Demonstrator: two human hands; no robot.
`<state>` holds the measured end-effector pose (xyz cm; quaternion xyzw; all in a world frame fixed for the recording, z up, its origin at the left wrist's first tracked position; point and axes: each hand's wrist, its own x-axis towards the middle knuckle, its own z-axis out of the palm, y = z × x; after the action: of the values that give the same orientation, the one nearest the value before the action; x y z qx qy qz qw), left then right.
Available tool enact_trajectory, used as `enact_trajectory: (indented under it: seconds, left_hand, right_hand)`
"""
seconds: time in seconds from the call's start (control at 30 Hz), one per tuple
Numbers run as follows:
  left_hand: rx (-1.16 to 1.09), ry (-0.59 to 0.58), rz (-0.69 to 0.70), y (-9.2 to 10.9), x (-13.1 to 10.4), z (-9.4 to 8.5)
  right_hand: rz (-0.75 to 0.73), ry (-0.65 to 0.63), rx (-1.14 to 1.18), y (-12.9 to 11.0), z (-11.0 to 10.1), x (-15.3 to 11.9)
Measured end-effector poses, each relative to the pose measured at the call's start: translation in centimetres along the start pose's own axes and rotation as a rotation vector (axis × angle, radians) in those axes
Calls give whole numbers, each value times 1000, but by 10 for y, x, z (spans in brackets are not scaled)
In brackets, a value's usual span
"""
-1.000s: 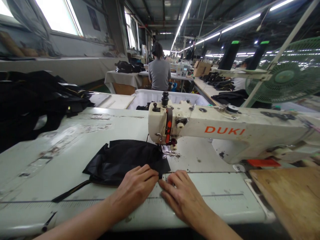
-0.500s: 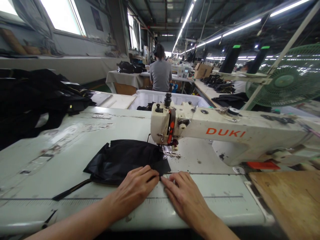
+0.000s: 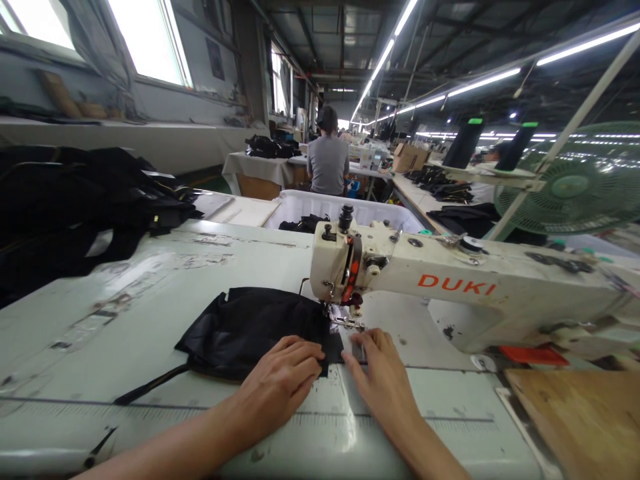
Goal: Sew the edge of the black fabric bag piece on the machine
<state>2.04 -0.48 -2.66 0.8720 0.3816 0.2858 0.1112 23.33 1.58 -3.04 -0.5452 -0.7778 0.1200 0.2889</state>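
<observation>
A black fabric piece (image 3: 250, 327) lies on the sewing machine table, its right end under the presser foot (image 3: 327, 310) of the white machine. A narrow black strap (image 3: 153, 385) trails from its left side. My left hand (image 3: 287, 373) rests on the near right edge of the fabric, fingers bent and close together on it. My right hand (image 3: 380, 373) is just right of a small black flap (image 3: 336, 348), thumb and forefinger apart, the thumb tip close to its edge. The needle point is too small to make out.
The machine arm (image 3: 460, 283) spans the right side. Dark garments (image 3: 75, 200) are heaped at the left. A white bin (image 3: 385, 207) stands behind the machine, with a seated person (image 3: 327, 160) beyond. At the right are a green fan (image 3: 570, 183) and a wooden board (image 3: 575, 420).
My right hand has come away from my left hand and moved right and forward, its fingers spreading. The left hand stays at the fabric's near edge. The view has shifted slightly.
</observation>
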Motion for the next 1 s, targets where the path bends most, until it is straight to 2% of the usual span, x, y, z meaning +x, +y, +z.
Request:
enact_trajectory:
  seconds: [0.13, 0.27, 0.4, 0.5, 0.67, 0.87, 1.0]
  left_hand:
    - [-8, -49, -44, 1, 0, -1]
    - [-14, -79, -63, 2, 1, -1]
    - [-1, -37, -77, 4, 2, -2]
    - [7, -2, -85, 4, 3, -2]
    - [-7, -19, -63, 3, 3, -2]
    - [30, 18, -84, 4, -1, 1]
    - [79, -27, -47, 3, -2, 1]
  right_hand:
    - [53, -40, 16, -6, 8, 16]
    - [40, -48, 6, -15, 11, 18]
    - [6, -2, -4, -25, 15, 16]
    - [-60, 35, 62, -29, 19, 14]
    - [-187, 41, 111, -23, 17, 8]
    - [-429, -69, 72, -12, 11, -4]
    - [-586, -176, 0, -5, 5, -6]
